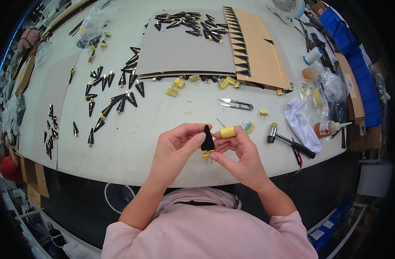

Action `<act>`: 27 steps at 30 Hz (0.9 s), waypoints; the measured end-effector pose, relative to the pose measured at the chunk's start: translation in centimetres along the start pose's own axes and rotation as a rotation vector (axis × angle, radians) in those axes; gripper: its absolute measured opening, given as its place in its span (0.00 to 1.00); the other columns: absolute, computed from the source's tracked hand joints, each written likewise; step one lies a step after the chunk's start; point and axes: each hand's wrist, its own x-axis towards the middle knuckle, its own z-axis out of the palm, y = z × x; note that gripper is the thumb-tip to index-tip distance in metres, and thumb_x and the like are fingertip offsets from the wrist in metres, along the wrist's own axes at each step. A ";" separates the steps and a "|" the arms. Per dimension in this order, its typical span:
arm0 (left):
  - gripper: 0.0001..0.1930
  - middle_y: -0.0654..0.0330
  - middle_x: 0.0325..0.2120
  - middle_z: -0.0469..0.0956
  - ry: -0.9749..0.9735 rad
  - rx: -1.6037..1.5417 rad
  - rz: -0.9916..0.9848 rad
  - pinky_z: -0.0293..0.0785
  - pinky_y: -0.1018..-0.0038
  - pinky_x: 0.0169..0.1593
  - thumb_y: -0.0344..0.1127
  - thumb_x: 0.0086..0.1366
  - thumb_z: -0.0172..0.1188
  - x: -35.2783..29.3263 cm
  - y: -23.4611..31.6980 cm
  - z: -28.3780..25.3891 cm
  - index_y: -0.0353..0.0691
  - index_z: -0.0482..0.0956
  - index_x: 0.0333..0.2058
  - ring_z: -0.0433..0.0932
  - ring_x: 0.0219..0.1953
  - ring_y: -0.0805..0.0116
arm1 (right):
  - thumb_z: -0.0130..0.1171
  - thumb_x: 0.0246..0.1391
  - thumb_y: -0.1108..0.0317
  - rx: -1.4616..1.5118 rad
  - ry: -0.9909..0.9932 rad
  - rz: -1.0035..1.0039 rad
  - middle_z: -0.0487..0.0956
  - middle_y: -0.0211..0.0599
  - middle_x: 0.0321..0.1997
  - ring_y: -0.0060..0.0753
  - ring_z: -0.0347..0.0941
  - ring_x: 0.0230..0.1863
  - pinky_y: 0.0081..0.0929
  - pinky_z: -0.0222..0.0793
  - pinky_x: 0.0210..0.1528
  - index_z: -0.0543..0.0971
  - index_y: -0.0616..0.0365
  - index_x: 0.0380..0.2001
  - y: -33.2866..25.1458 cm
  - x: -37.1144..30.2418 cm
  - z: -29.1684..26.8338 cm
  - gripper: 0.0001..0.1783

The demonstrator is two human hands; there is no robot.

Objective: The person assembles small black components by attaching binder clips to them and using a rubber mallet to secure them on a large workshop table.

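Note:
Both my hands meet over the near edge of the white table (132, 142). My left hand (178, 144) pinches a small black triangular piece (207, 138) between thumb and fingers. My right hand (240, 153) holds the same piece from the other side, at the yellow binder clip (207, 155) clamped on its lower end. The index finger of that hand wears a yellow wrap (228, 132).
Many black triangular pieces (115, 101) lie on the left and on a grey board (184, 47). A tan board (258, 52) holds a row of them. Thread snips (235, 103), yellow clips (176, 86), a hammer (288, 140), a white cloth (301, 121) and glue bottles (331, 128) lie around.

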 end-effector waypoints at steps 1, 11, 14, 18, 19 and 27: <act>0.12 0.59 0.36 0.81 -0.009 0.003 -0.024 0.73 0.79 0.45 0.28 0.64 0.59 0.2 0.2 -0.2 0.31 0.79 0.45 0.78 0.37 0.76 | 0.63 0.51 0.77 0.012 0.004 -0.005 0.78 0.37 0.36 0.22 0.75 0.36 0.20 0.70 0.43 0.68 0.64 0.46 0.0 0.0 0.0 0.20; 0.09 0.58 0.36 0.82 0.073 0.155 0.061 0.74 0.79 0.45 0.27 0.62 0.61 0.0 -0.2 0.3 0.30 0.80 0.41 0.79 0.37 0.76 | 0.64 0.49 0.77 -0.061 0.031 -0.059 0.78 0.39 0.37 0.25 0.76 0.37 0.21 0.72 0.42 0.69 0.65 0.46 0.5 0.1 -0.1 0.21; 0.09 0.56 0.35 0.82 0.096 0.178 0.105 0.75 0.79 0.42 0.25 0.61 0.62 0.1 -0.4 0.6 0.28 0.79 0.40 0.79 0.36 0.74 | 0.65 0.49 0.76 -0.095 0.046 -0.085 0.78 0.41 0.38 0.27 0.78 0.38 0.22 0.74 0.41 0.69 0.65 0.45 0.7 0.1 -0.2 0.20; 0.08 0.56 0.34 0.82 0.106 0.243 0.152 0.76 0.79 0.42 0.24 0.61 0.62 -0.1 -0.5 0.7 0.28 0.79 0.39 0.79 0.36 0.74 | 0.65 0.49 0.76 -0.127 0.065 -0.108 0.79 0.41 0.39 0.30 0.79 0.39 0.23 0.75 0.41 0.71 0.63 0.44 0.4 0.2 -0.1 0.19; 0.08 0.55 0.34 0.82 0.100 0.245 0.161 0.76 0.79 0.42 0.24 0.61 0.62 -0.1 -0.5 0.7 0.28 0.79 0.39 0.79 0.36 0.74 | 0.65 0.49 0.75 -0.136 0.067 -0.110 0.79 0.41 0.39 0.30 0.79 0.39 0.23 0.75 0.41 0.71 0.63 0.44 0.4 0.2 -0.1 0.19; 0.08 0.54 0.34 0.82 0.072 0.182 0.124 0.76 0.79 0.42 0.24 0.62 0.61 0.2 -0.7 0.3 0.28 0.79 0.39 0.80 0.36 0.72 | 0.65 0.48 0.76 -0.112 0.056 -0.098 0.79 0.40 0.39 0.29 0.79 0.40 0.23 0.75 0.42 0.71 0.63 0.43 0.6 0.2 -0.1 0.19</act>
